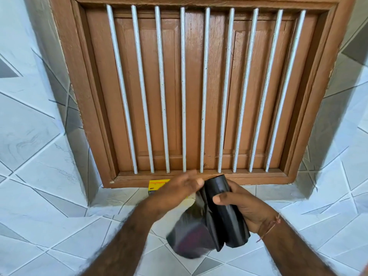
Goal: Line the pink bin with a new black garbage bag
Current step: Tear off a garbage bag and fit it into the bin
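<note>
1. While the head view looks down at a tiled ledge (59, 196) below a brown wooden window (199, 92) with white bars, both bare forearms reach in from the bottom edge.
2. Right hand (239, 206): fingers curl around a roll of black garbage bags (225, 208), thumb pressed across its front, palm behind it. The grip is closed firmly on the roll, which stands tilted, top end toward the window sill.
3. A thin reddish thread bracelet (268, 228) sits on the right wrist.
4. Left hand (183, 188): fingers are extended and loosely spread, motion-blurred. The fingertips lie at the upper left edge of the roll, where the loose bag (191, 232) leaves it. Whether they pinch the plastic or only touch it cannot be told from this view.
5. The loose bag hangs from the roll's left side, down and to the left, between the two forearms; its lower end is blurred.
6. A small yellow box (157, 185) stands on the ledge just below the window frame, partly hidden behind the left hand.
7. The pink bin does not appear in this view.
</note>
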`<state>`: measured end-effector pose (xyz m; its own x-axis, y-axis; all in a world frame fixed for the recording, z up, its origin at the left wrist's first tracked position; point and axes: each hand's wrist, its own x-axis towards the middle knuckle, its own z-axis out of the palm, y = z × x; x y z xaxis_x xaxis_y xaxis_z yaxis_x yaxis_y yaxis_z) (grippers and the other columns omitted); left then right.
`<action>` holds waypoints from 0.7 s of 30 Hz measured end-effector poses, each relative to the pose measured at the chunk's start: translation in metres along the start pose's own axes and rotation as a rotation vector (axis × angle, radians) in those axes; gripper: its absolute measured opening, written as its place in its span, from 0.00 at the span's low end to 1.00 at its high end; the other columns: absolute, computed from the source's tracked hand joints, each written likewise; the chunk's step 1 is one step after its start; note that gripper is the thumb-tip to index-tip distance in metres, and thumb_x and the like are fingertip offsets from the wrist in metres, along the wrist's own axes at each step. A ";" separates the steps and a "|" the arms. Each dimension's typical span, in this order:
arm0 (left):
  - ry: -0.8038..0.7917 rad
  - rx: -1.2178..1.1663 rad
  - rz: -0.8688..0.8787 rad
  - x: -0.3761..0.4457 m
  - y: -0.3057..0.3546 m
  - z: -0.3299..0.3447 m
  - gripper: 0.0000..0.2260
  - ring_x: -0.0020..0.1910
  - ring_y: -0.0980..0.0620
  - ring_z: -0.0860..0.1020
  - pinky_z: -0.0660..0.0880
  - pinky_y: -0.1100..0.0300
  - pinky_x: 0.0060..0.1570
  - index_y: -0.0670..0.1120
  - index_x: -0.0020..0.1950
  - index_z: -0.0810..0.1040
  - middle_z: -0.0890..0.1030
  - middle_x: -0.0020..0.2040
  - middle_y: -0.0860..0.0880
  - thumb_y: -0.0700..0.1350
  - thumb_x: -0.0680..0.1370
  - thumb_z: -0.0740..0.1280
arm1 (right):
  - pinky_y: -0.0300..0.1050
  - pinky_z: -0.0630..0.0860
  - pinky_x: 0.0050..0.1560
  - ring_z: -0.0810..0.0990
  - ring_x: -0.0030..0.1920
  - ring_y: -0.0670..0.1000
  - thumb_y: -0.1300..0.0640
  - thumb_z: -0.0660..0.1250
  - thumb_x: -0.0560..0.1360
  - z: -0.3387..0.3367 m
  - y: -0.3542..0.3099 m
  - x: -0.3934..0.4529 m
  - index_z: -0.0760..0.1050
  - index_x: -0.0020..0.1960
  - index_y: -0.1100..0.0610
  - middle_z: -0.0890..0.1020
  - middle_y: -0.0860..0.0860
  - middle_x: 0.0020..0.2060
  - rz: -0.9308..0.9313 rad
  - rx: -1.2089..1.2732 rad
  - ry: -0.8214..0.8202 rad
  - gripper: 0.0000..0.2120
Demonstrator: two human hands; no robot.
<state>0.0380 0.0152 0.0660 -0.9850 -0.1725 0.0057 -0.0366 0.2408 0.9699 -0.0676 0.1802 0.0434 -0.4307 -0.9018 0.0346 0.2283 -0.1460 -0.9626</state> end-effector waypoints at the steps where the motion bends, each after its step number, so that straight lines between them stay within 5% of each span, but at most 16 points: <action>1: -0.066 -0.002 0.001 0.003 -0.010 0.004 0.21 0.55 0.64 0.77 0.71 0.71 0.53 0.50 0.65 0.76 0.80 0.59 0.56 0.56 0.75 0.65 | 0.58 0.76 0.55 0.80 0.50 0.62 0.64 0.72 0.64 0.000 0.000 -0.001 0.75 0.60 0.63 0.81 0.63 0.51 0.003 0.038 -0.020 0.25; 5: -0.035 -0.009 0.057 0.010 -0.032 0.003 0.13 0.42 0.56 0.75 0.71 0.58 0.48 0.44 0.43 0.82 0.79 0.40 0.52 0.54 0.73 0.72 | 0.57 0.78 0.54 0.81 0.50 0.62 0.59 0.79 0.57 -0.012 0.006 -0.004 0.79 0.59 0.61 0.81 0.64 0.51 0.063 0.164 0.033 0.30; 10: 0.013 0.086 0.049 0.013 -0.024 -0.008 0.07 0.36 0.57 0.74 0.69 0.64 0.39 0.47 0.38 0.80 0.78 0.34 0.52 0.43 0.77 0.69 | 0.60 0.72 0.62 0.78 0.54 0.63 0.55 0.83 0.49 -0.026 0.027 -0.002 0.75 0.64 0.64 0.79 0.65 0.56 0.203 0.277 0.252 0.45; 14: 0.057 0.219 0.011 0.018 -0.024 -0.015 0.08 0.39 0.55 0.75 0.69 0.60 0.43 0.41 0.41 0.80 0.79 0.38 0.48 0.44 0.77 0.69 | 0.57 0.78 0.56 0.81 0.49 0.63 0.54 0.83 0.50 -0.027 0.037 -0.001 0.79 0.60 0.65 0.82 0.64 0.52 0.237 0.310 0.296 0.40; 18: 0.165 0.290 0.010 0.016 -0.022 -0.029 0.10 0.33 0.59 0.73 0.68 0.64 0.37 0.47 0.36 0.79 0.78 0.33 0.53 0.44 0.77 0.68 | 0.63 0.73 0.63 0.80 0.53 0.64 0.53 0.84 0.51 -0.035 0.041 -0.003 0.81 0.58 0.62 0.82 0.64 0.54 0.284 0.241 0.318 0.37; 21: 0.199 0.381 0.033 0.012 -0.021 -0.045 0.09 0.31 0.60 0.72 0.67 0.64 0.35 0.45 0.36 0.79 0.77 0.31 0.53 0.44 0.77 0.69 | 0.58 0.77 0.54 0.83 0.45 0.62 0.55 0.85 0.48 -0.041 0.043 -0.004 0.85 0.49 0.60 0.84 0.62 0.48 0.271 0.221 0.303 0.31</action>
<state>0.0346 -0.0350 0.0562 -0.9364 -0.3304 0.1186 -0.1016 0.5783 0.8095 -0.0919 0.1946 -0.0088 -0.5578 -0.7650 -0.3220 0.5343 -0.0341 -0.8446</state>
